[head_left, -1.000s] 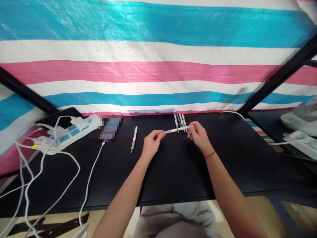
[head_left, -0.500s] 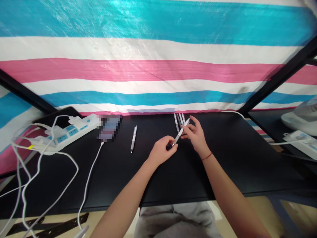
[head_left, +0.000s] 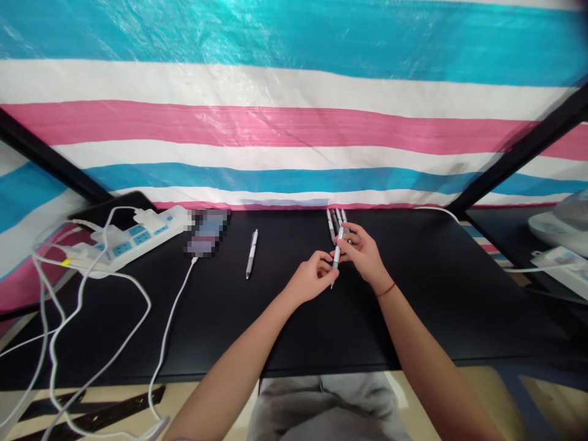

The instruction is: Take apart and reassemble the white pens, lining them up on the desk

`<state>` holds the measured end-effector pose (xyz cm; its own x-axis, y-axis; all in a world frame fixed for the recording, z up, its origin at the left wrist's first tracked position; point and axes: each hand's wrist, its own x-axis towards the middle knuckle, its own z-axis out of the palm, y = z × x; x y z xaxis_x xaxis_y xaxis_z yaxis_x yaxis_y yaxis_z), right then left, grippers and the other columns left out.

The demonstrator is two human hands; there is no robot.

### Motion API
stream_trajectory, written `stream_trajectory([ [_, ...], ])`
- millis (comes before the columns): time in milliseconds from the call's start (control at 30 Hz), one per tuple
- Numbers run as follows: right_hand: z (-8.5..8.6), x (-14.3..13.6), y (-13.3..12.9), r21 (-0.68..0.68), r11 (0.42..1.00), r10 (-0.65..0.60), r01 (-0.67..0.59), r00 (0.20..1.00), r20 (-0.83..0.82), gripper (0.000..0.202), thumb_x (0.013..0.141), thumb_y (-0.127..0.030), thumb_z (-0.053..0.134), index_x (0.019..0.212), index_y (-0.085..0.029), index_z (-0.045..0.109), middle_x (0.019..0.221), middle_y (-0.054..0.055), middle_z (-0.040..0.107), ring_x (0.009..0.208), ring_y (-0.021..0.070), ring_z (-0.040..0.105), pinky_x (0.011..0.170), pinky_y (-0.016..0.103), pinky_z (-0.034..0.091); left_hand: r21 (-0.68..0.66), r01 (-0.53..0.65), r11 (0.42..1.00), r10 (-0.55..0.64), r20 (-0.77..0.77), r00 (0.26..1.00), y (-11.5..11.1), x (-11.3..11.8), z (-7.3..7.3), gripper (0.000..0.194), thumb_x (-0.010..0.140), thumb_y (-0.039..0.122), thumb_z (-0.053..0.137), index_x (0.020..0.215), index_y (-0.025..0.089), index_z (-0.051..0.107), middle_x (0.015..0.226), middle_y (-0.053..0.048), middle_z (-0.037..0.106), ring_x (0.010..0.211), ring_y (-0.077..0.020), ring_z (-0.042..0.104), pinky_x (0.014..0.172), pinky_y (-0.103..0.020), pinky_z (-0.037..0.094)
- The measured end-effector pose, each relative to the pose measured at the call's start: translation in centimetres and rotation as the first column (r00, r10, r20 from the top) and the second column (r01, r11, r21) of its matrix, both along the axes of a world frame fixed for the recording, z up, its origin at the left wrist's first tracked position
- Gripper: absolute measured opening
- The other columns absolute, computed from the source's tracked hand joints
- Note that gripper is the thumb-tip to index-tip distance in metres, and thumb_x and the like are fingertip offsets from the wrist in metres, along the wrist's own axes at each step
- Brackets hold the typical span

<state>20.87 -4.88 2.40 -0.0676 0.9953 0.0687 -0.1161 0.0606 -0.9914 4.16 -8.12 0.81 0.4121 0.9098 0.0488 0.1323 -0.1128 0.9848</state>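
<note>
Between my two hands is a white and grey pen (head_left: 337, 252), its tip pointing down toward me. My left hand (head_left: 313, 278) pinches it near the grey grip, close to the tip. Higher up, my right hand (head_left: 362, 252) holds its white barrel between thumb and fingers. Several similar pens (head_left: 331, 224) lie side by side just behind my right hand, which partly covers them. Another single pen (head_left: 252, 253) lies by itself to the left of my left hand, tip toward me.
On the left stand a white power strip (head_left: 138, 240) with plugs and looped white cables (head_left: 146, 300), and a pixelated phone (head_left: 206, 233) on a charging cord. The black desk (head_left: 220, 331) ends at a striped sheet (head_left: 294, 128). A second strip (head_left: 563, 266) sits far right.
The held pen has swung from a slant to nearly upright in the view, and its tip now shows below my left fingers. Both hands keep their hold. The view has shifted slightly.
</note>
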Motion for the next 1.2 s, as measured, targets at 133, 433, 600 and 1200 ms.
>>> stream_trajectory([
  [133, -0.11, -0.26, -0.06, 0.012, 1.000, 0.012, -0.012, 1.000, -0.014, 0.057, 0.073, -0.043, 0.072, 0.121, -0.025, 0.047, 0.097, 0.003, 0.065, 0.069, 0.0173, 0.068, 0.058, 0.032, 0.061, -0.092, 0.005, 0.996, 0.002, 0.078, 0.997, 0.08, -0.06, 0.11, 0.030, 0.082, 0.031, 0.063, 0.101, 0.019, 0.043, 0.083, -0.005, 0.069, 0.067, -0.0158, 0.068, 0.064, -0.029, 0.052],
  [433, 0.11, -0.58, -0.35, 0.002, 1.000, 0.013, -0.013, 1.000, 0.018, 0.055, 0.071, -0.042, 0.074, 0.115, -0.023, 0.050, 0.085, 0.000, 0.063, 0.061, 0.0174, 0.068, 0.050, 0.028, 0.059, -0.144, 0.051, 0.988, -0.030, 0.148, 0.989, 0.37, -0.34, -0.12, 0.062, 0.082, 0.031, 0.065, 0.134, 0.021, 0.033, 0.089, -0.007, 0.070, 0.068, -0.0157, 0.068, 0.062, -0.030, 0.056],
  [600, 0.07, -0.77, -0.42, 0.023, 1.000, 0.013, -0.013, 1.000, 0.009, 0.055, 0.072, -0.041, 0.073, 0.118, -0.023, 0.049, 0.091, 0.003, 0.066, 0.064, 0.0181, 0.069, 0.053, 0.030, 0.059, -0.221, 0.044, 0.974, -0.008, 0.163, 0.987, 0.68, -0.30, 0.14, 0.052, 0.080, 0.028, 0.067, 0.126, 0.015, 0.045, 0.087, -0.008, 0.069, 0.068, -0.0156, 0.068, 0.059, -0.028, 0.056],
  [1200, 0.43, -0.84, -0.42, -0.046, 0.998, 0.053, -0.053, 0.999, -0.007, 0.052, 0.071, -0.038, 0.074, 0.113, -0.024, 0.048, 0.083, -0.002, 0.063, 0.060, 0.0166, 0.068, 0.050, 0.029, 0.059, -0.212, 0.104, 0.972, -0.076, 0.133, 0.988, 0.94, -0.53, 0.07, 0.050, 0.080, 0.026, 0.065, 0.126, 0.016, 0.048, 0.080, -0.004, 0.067, 0.066, -0.0144, 0.066, 0.058, -0.027, 0.056],
])
